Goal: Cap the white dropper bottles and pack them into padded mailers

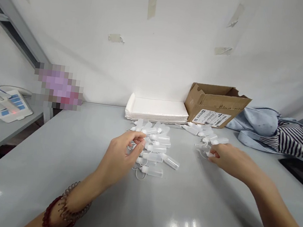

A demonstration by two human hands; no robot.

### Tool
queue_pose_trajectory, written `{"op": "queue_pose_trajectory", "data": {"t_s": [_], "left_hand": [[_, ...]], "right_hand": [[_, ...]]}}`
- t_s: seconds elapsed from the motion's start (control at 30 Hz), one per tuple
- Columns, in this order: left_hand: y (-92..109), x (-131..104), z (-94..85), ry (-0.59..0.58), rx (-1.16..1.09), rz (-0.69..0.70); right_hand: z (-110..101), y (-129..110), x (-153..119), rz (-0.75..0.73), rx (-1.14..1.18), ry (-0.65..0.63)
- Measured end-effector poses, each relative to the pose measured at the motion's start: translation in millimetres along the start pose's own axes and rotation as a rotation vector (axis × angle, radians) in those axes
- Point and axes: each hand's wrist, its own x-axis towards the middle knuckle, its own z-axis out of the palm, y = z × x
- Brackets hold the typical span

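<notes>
Small clear plastic squeeze bottles with tethered white caps lie in two groups. The larger group of bottles [152,171] is in the middle of the table, several of them in a rough column. My left hand [119,154] is at this group's left side, thumb and fingers closed together; whatever they may hold is hidden. A smaller, looser pile of bottles [191,129] lies to the right, in front of the carton. There my right hand [229,161] pinches a small bottle [210,154] at the pile's near edge, partly covered by my fingers.
A stack of white padded envelopes [157,108] lies against the wall, beside an open cardboard box [216,105]. To the right are a blue and striped cloth bag [285,135] and a black phone [302,174]. A white and blue device [15,106] sits on the left side table.
</notes>
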Motion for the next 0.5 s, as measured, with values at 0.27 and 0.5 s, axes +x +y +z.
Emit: {"op": "queue_pose_trajectory", "data": {"t_s": [0.27, 0.5], "left_hand": [[2.4, -7.6, 8.1, -0.097, -0.038, 0.081], [1.7, -11.4, 15.2, -0.254, -0.083, 0.193]], "right_hand": [[-20.4, -46.0, -9.5, -0.202, 0.361, 0.06], [-17.6, -84.2, -27.9, -0.338, 0.706, 0.166]]}}
